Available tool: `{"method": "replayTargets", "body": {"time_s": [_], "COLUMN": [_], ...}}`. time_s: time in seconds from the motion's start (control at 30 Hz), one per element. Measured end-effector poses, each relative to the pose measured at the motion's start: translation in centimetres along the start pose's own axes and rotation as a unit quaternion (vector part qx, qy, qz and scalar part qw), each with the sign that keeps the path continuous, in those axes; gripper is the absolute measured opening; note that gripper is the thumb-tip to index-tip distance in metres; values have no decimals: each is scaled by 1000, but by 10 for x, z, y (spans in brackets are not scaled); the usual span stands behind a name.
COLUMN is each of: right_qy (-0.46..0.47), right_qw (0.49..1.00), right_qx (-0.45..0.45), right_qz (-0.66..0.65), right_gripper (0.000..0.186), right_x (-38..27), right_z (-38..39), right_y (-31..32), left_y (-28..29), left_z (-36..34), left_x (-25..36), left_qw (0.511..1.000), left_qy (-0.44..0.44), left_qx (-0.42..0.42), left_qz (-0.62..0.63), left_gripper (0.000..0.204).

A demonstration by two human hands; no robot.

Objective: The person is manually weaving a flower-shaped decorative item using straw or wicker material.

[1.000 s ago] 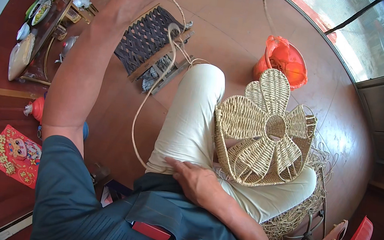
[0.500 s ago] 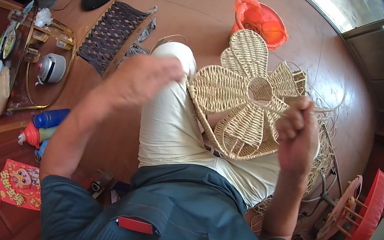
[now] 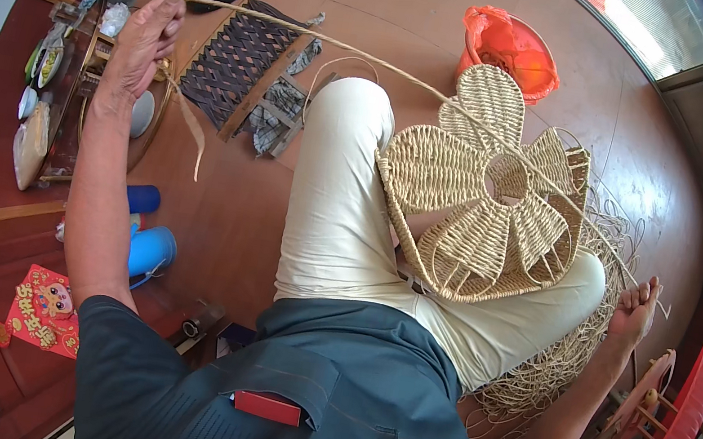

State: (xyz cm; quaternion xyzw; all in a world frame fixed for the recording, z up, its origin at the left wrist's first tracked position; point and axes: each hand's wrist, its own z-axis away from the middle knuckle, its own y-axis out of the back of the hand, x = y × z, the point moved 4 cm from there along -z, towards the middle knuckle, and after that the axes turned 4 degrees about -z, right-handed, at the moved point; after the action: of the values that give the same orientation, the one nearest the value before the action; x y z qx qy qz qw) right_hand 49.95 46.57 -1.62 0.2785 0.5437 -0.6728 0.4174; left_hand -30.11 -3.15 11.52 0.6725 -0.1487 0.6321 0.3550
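A length of straw cord (image 3: 341, 44) is stretched slantwise between my two hands, passing over the woven piece. My left hand (image 3: 143, 43), raised at the far left, is closed on one end, and a loose tail dangles below it. Out at the right, my right hand (image 3: 634, 309) is closed round the cord's other part. On my lap rests a flower-shaped straw basket (image 3: 436, 170) with woven petals and a round hole at its centre. Bare frame loops show at the lower petals, where the weave stops short. Neither hand touches the basket.
A heap of loose cord (image 3: 553, 363) lies on the floor by my right leg. Ahead stands a red bucket (image 3: 530, 55) with a plastic bag. A low strap-woven stool (image 3: 233, 66), a glass side table (image 3: 69, 105) and a red round stool (image 3: 674, 431) stand around me.
My hands have swung far apart, the left up and outward, the right outward and down, drawing the cord straight between them. The basket stays on my lap; the view has shifted slightly.
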Motion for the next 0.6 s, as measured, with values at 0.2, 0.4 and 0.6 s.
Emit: {"method": "replayTargets", "body": {"time_s": [0.2,0.4,0.6], "right_qy": [-31,-123,-259], "right_qw": [997,980,916], "right_qx": [-7,-148,-299], "right_qz": [-72,-39,62], "right_gripper": [22,22,46], "right_x": [18,61,138], "right_z": [17,123,254], "right_y": [-11,-127,-239], "left_y": [115,102,-206], "left_z": [-7,10,130], "left_x": [-63,-57,28], "left_qw": [983,656,946], "left_qy": [67,101,-159], "left_qx": [127,141,-121], "left_qz": [-115,-734,-254], "left_gripper": [34,44,39]}}
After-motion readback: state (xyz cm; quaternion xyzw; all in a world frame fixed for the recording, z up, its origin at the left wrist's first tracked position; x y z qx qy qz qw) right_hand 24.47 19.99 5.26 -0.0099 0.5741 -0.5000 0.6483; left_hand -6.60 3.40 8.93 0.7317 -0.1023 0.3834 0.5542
